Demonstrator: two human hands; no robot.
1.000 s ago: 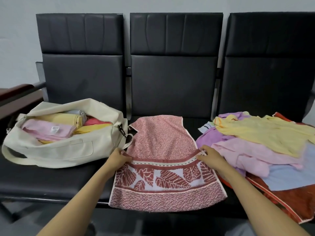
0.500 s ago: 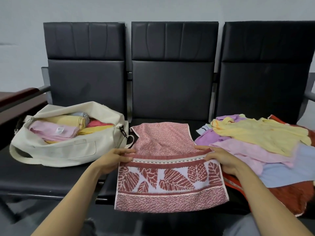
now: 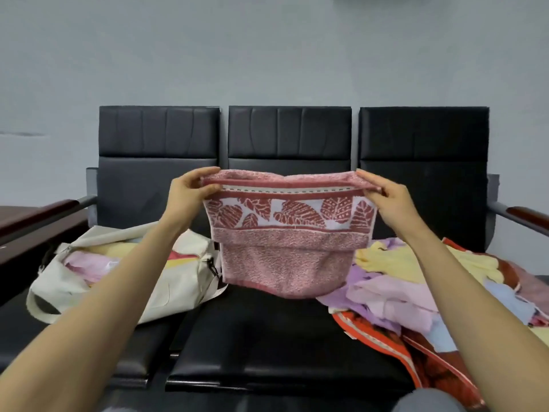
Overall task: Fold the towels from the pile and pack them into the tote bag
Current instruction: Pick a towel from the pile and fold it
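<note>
Left hand (image 3: 190, 191) and right hand (image 3: 386, 194) each pinch a top corner of the red leaf-patterned towel (image 3: 285, 251), held doubled above the middle seat (image 3: 267, 337), between tote bag (image 3: 178, 281) and towel pile (image 3: 401, 281).

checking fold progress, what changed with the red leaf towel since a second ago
The left hand and right hand, pinching the red leaf-print towel at its fold, lifted it off the middle seat; it now hangs doubled. The tote bag and towel pile stayed put.

3 seats (image 3: 159, 150) (image 3: 289, 135) (image 3: 423, 150), 1 tote bag (image 3: 178, 281), 1 red towel (image 3: 285, 263), 1 pile (image 3: 386, 292), 2 hands (image 3: 190, 193) (image 3: 392, 200)
</note>
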